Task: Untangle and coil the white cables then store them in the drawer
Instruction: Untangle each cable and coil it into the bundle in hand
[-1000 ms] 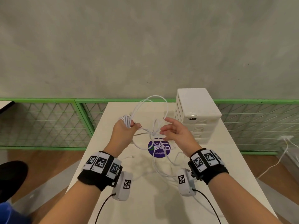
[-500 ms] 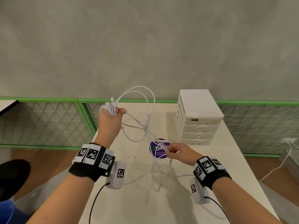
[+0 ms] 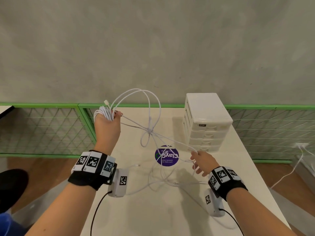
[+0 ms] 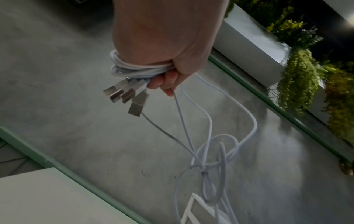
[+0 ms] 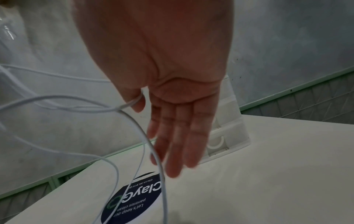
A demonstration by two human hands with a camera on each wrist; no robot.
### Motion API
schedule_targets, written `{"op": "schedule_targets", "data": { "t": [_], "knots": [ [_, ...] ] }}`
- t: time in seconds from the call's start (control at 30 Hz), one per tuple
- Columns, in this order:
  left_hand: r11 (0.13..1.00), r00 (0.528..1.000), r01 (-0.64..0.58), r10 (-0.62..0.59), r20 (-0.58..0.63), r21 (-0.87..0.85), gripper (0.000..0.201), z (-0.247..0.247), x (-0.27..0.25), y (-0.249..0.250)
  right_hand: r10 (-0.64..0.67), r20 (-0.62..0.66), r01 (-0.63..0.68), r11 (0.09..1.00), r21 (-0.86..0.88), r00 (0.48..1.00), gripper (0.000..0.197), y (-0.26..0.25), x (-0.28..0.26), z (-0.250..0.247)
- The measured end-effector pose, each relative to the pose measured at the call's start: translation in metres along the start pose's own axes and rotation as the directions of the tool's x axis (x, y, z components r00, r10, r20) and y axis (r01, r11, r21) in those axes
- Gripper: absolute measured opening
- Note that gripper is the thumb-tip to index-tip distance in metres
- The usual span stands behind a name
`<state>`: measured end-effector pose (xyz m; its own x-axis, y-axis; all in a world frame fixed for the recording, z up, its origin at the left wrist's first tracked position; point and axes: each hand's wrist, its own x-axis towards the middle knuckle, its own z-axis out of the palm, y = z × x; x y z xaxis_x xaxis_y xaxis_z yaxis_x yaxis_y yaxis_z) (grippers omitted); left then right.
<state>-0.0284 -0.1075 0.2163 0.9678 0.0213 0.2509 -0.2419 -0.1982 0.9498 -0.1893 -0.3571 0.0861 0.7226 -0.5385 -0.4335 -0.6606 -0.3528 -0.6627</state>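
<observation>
My left hand [image 3: 113,116] is raised over the table's far left and grips a coil of white cables [image 3: 104,113] wound round its fingers. Several USB plugs [image 4: 124,94] stick out of that coil [image 4: 134,68] in the left wrist view. Taut strands run from it to a knot [image 3: 149,132] in mid-air, with big loops above. From the knot [image 4: 203,168] two strands lead to my right hand [image 3: 197,160], which pinches them between thumb and hand [image 5: 172,136] with its fingers straight. More cable [image 3: 162,178] lies loose on the table. The white drawer unit [image 3: 206,120] stands at the far right, its drawers closed.
A round purple sticker [image 3: 166,155] marks the white table [image 3: 170,215] between my hands. A green mesh fence [image 3: 51,126] runs behind the table against a grey wall. Another white cable [image 3: 289,171] trails over the floor at the right.
My right hand has moved out to the right and spread its fingers. The left hand has stayed raised with the coil. The strands have drawn tighter round the knot.
</observation>
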Motion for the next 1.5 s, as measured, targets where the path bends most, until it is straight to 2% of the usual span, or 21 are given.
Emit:
{"op": "schedule_targets", "data": {
  "t": [0.07,0.13,0.17,0.23,0.27,0.3,0.4,0.47,0.5,0.57,0.67,0.73,0.83,0.93,1.0,1.07,1.13,1.2,1.3,1.43,1.5],
  "knots": [
    [1.000,1.000,0.006,-0.006,0.007,-0.001,0.025,0.002,-0.001,-0.002,0.070,0.086,-0.081,0.989,0.126,0.994,0.047,-0.001,-0.001,0.000],
    [1.000,0.999,0.030,-0.030,0.027,-0.007,0.016,0.004,-0.002,-0.005,0.052,0.186,-0.121,0.916,0.381,0.981,0.054,-0.004,-0.001,0.000],
    [0.999,0.999,0.034,-0.034,0.033,-0.007,0.009,0.004,-0.001,-0.008,0.020,0.195,-0.112,0.874,0.472,0.981,0.053,-0.007,-0.001,0.000],
    [0.999,0.999,0.035,-0.035,0.034,0.000,0.006,0.002,0.001,-0.013,-0.069,0.123,-0.009,0.841,0.540,0.990,0.036,-0.016,-0.003,0.000],
    [0.999,0.999,0.040,-0.040,0.036,0.015,0.008,0.002,0.002,-0.016,-0.120,0.065,0.069,0.849,0.524,0.991,0.026,-0.020,-0.002,0.000],
    [0.999,0.998,0.045,-0.046,0.040,0.030,0.009,0.002,0.003,-0.019,-0.168,0.001,0.146,0.860,0.490,0.986,0.027,-0.023,-0.002,0.000],
    [0.998,0.997,0.049,-0.051,0.053,0.048,0.011,0.001,0.003,-0.025,-0.253,-0.116,0.278,0.874,0.398,0.960,0.063,-0.028,0.001,0.001],
    [0.998,0.998,0.044,-0.047,0.051,0.054,0.011,0.000,0.002,-0.027,-0.264,-0.087,0.277,0.882,0.381,0.961,0.080,-0.030,0.002,0.002],
    [0.998,0.998,0.038,-0.040,0.046,0.056,0.011,-0.001,0.002,-0.026,-0.258,-0.052,0.260,0.902,0.344,0.965,0.083,-0.030,0.001,0.002],
    [0.998,0.999,0.029,-0.031,0.030,0.062,0.011,-0.004,0.003,-0.026,-0.220,0.001,0.216,0.957,0.196,0.975,0.077,-0.028,0.000,0.002],
    [0.997,0.999,0.033,-0.033,0.008,0.072,0.019,-0.007,0.007,-0.028,-0.163,-0.048,0.157,0.982,-0.106,0.986,0.059,-0.018,0.000,0.003],
    [0.996,1.000,0.024,-0.024,0.005,0.091,0.015,-0.008,0.007,-0.031,-0.087,-0.090,0.066,0.976,-0.210,0.992,0.047,-0.011,0.004,0.005],
    [0.995,1.000,0.026,-0.027,0.007,0.094,0.018,-0.004,0.004,-0.037,-0.019,-0.131,-0.002,0.987,-0.161,0.991,0.031,-0.008,0.007,0.006],
    [0.996,0.998,0.044,-0.047,0.035,0.082,0.015,0.000,0.001,-0.037,-0.117,-0.193,0.084,0.982,-0.171,0.974,0.024,-0.016,0.001,0.002],
    [0.996,0.997,0.046,-0.051,0.053,0.080,0.009,0.002,-0.002,-0.036,-0.194,-0.199,0.155,0.968,-0.195,0.961,0.035,-0.024,-0.006,-0.001],
    [0.997,0.996,0.050,-0.055,0.077,0.067,0.007,0.004,-0.004,-0.034,-0.237,-0.180,0.202,0.960,-0.196,0.955,0.054,-0.032,-0.013,-0.004],
    [0.996,0.991,0.068,-0.074,0.107,0.054,0.016,0.007,-0.008,-0.034,-0.258,-0.122,0.231,0.953,-0.196,0.959,0.069,-0.041,-0.017,-0.004],
    [0.996,0.988,0.082,-0.087,0.131,0.039,0.021,0.010,-0.012,-0.034,-0.253,-0.040,0.241,0.950,-0.200,0.967,0.071,-0.047,-0.017,-0.002],
    [0.997,0.986,0.072,-0.077,0.146,0.038,0.019,0.012,-0.015,-0.035,-0.276,0.005,0.272,0.943,-0.193,0.961,0.059,-0.054,-0.018,0.001],
    [0.996,0.982,0.043,-0.056,0.182,0.077,0.019,0.015,-0.018,-0.038,-0.306,-0.111,0.302,0.952,-0.056,0.946,0.041,-0.060,-0.022,0.002],
    [0.994,0.981,0.049,-0.066,0.182,0.096,0.015,0.016,-0.018,-0.039,-0.348,-0.160,0.346,0.937,-0.042,0.924,0.034,-0.064,-0.026,0.000]
  ]
}}
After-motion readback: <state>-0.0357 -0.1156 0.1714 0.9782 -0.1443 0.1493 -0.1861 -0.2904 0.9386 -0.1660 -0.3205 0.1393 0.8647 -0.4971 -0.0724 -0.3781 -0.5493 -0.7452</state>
